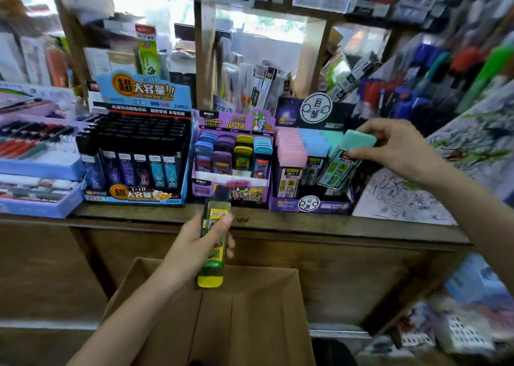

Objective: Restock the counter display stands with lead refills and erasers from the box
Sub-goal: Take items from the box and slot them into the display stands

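Note:
My left hand grips a yellow-capped lead refill case upright above the open cardboard box, just in front of the counter edge. My right hand holds a teal-capped refill case, tilted, at the right end of the purple display stand. That stand carries rows of pink, blue and teal-capped cases. Left of it, a smaller purple stand has blue, purple, yellow and cyan cases. A blue stand at the left is packed with black-capped refill cases.
The wooden counter runs across in front of me. Lilac trays of pens sit at the far left. Patterned paper sheets lie at the right. Crowded shelves of stationery rise behind the stands.

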A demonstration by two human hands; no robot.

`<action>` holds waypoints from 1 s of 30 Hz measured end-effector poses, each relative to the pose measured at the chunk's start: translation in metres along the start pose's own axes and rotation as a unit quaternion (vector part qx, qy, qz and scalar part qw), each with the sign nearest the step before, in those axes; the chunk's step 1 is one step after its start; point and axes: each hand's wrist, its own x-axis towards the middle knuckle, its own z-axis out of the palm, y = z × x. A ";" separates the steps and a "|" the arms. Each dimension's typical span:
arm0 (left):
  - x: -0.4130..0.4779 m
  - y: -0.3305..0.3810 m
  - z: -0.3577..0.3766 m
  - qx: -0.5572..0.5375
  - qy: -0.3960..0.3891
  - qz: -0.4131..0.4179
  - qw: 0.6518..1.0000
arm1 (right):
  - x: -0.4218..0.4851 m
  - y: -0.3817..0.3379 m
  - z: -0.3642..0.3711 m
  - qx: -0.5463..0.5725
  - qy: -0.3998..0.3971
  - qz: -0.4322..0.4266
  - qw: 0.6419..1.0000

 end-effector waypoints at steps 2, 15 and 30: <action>0.002 0.004 0.009 -0.003 -0.012 -0.003 1.000 | 0.002 0.009 -0.002 -0.062 -0.019 -0.009 0.998; -0.002 0.008 0.026 -0.002 -0.018 -0.051 0.999 | 0.003 0.022 0.007 -0.229 -0.092 -0.066 0.967; -0.002 0.002 0.029 0.020 0.009 -0.051 0.998 | 0.000 0.037 0.019 -0.249 -0.009 -0.120 0.961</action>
